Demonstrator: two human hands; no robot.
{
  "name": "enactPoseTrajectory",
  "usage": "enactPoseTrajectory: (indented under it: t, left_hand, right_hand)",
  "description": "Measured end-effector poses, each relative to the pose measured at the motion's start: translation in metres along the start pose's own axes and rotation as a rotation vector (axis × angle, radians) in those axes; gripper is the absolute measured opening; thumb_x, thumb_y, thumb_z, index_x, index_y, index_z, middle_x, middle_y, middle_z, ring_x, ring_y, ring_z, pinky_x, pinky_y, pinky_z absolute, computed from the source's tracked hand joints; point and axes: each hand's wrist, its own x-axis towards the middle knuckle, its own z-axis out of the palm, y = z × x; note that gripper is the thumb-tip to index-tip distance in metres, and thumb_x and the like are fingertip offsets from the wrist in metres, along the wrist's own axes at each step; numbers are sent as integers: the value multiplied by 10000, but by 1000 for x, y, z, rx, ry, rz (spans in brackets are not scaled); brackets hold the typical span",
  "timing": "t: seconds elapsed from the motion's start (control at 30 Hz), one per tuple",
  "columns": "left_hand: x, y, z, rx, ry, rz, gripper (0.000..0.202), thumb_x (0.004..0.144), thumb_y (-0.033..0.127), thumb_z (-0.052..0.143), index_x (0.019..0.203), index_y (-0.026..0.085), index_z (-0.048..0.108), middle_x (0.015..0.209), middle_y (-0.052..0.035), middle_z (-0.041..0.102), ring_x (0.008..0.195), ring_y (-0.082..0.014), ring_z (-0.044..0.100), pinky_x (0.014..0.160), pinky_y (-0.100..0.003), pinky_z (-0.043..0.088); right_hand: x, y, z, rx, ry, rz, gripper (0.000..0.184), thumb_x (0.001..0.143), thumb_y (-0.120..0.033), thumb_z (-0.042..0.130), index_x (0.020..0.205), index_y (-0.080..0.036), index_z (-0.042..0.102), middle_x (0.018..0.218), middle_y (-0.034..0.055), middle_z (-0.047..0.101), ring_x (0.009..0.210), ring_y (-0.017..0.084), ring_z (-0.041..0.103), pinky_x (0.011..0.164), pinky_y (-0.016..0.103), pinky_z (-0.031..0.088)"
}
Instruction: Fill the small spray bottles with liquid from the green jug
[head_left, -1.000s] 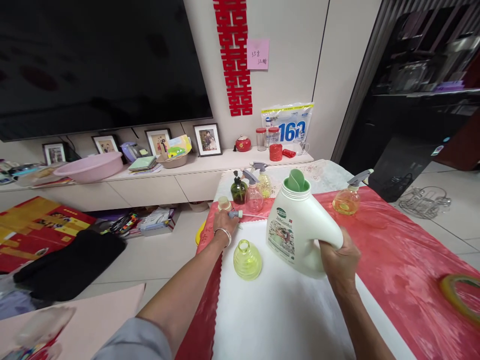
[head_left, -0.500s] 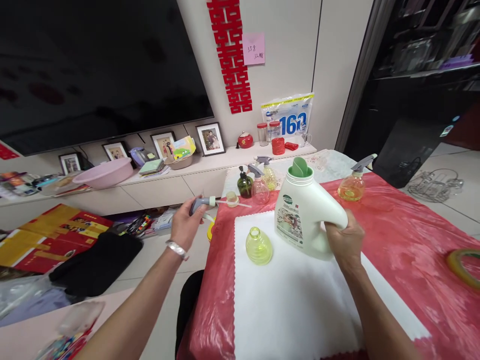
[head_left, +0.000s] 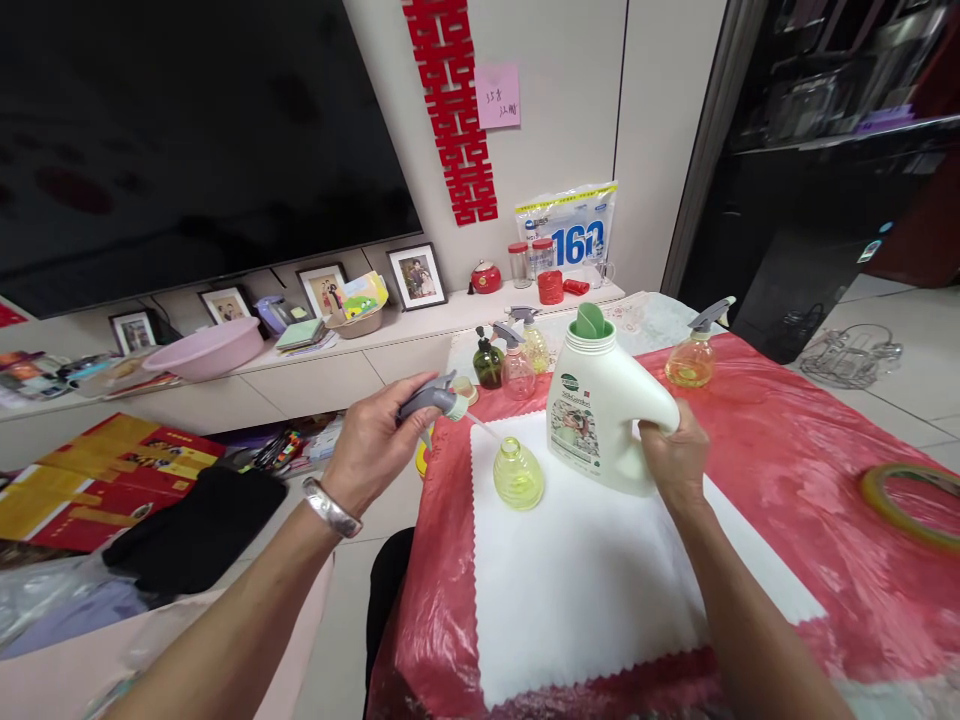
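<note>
My left hand (head_left: 379, 435) is closed around a grey spray bottle trigger head (head_left: 427, 398). Its thin clear tube slants down to the right, with its tip close to the mouth of an uncapped yellow-green glass bottle (head_left: 519, 478); I cannot tell whether it touches. That bottle stands upright on a white cloth. My right hand (head_left: 675, 455) grips the handle of a large pale detergent jug (head_left: 592, 410), which stands on the cloth, nearly upright. The jug's cap is off, and a green spout shows in its neck.
Behind the jug stand a dark green pump bottle (head_left: 487, 362), a pink spray bottle (head_left: 517, 375) and a yellowish spray bottle (head_left: 535, 348). Another spray bottle with amber liquid (head_left: 690, 362) is at right. A tape roll (head_left: 874, 490) lies on the red table cover (head_left: 787, 430).
My left hand has moved right with the trigger head, bringing its tube from beyond the yellow-green bottle down near its mouth. My right hand still holds the jug.
</note>
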Motion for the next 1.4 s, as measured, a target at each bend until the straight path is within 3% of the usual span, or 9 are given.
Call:
enactPoseTrajectory:
  t: [0.2, 0.43, 0.63, 0.77, 0.9, 1.03, 1.1, 1.23, 1.4]
  left_hand:
    - [-4, 11, 31, 127, -129, 251, 394, 941, 228, 555, 1326, 236, 642, 1102, -62, 763, 1005, -230, 726, 919, -378, 575]
    - [-11, 5, 75, 75, -159, 155, 414, 902, 195, 609, 1293, 314, 677, 979, -50, 701, 889, -236, 699, 791, -335, 560]
    - [-14, 4, 82, 81, -143, 184, 475, 895, 160, 576, 1318, 359, 658, 1019, -47, 653, 910, -221, 667, 828, -358, 560]
    - [-22, 5, 82, -10, -57, 184, 539, 906, 158, 577, 1398, 379, 575, 1279, -74, 601, 1174, -264, 617, 956, -420, 546]
    - [-31, 4, 88, -166, 67, 36, 643, 886, 235, 645, 1490, 326, 443, 1403, -112, 507, 1247, -290, 596, 1062, -487, 499]
    - [-39, -2, 98, -505, 212, -227, 825, 787, 316, 776, 1504, 293, 369, 1460, -141, 469, 1239, -275, 603, 1029, -455, 532]
    - [-46, -6, 105, -693, 264, -350, 878, 744, 328, 816, 1493, 296, 360, 1474, -138, 486, 1273, -265, 590, 1040, -424, 530]
    - [-67, -15, 121, -880, 200, -559, 753, 695, 387, 855, 1358, 261, 521, 1439, -126, 575, 1346, -295, 560, 1084, -420, 505]
    - [-82, -15, 146, -993, -16, -520, 662, 706, 370, 863, 1295, 243, 589, 1497, -119, 568, 1419, -329, 501, 1151, -468, 438]
  right_hand:
    - [0, 1, 0, 10, -1, -12, 345, 643, -516, 489, 805, -216, 538, 667, 40, 580, 627, 229, 531, 620, 326, 413]
    - [0, 2, 0, 3, -4, -36, 348, 649, -521, 475, 802, -215, 537, 673, 34, 582, 640, 226, 531, 627, 327, 413]
    - [-1, -1, 0, -18, -11, -31, 353, 657, -526, 465, 815, -216, 525, 679, 45, 584, 649, 232, 534, 620, 332, 419]
    - [-2, 2, -1, -39, -45, -37, 393, 706, -550, 460, 863, -201, 546, 723, 64, 606, 667, 241, 550, 629, 344, 432]
    - [-8, 4, -12, -64, -87, -113, 458, 747, -581, 516, 945, -180, 610, 812, 87, 643, 768, 276, 584, 708, 399, 477]
    - [-40, -7, -30, -44, 83, -245, 589, 813, -559, 557, 1201, -117, 593, 1191, 196, 602, 1159, 369, 515, 1046, 590, 361]
    - [-67, -14, -34, 4, 126, -292, 511, 897, -492, 558, 1247, -119, 564, 1220, 200, 584, 1159, 347, 523, 1046, 586, 379]
    - [-122, -23, -15, 125, -133, -397, 292, 958, -365, 533, 1200, -214, 595, 1141, 112, 647, 1065, 271, 608, 901, 450, 551]
    - [-148, -18, 34, 146, -429, -365, 581, 852, -295, 600, 1410, -181, 487, 1346, 135, 579, 1249, 307, 554, 1017, 509, 538]
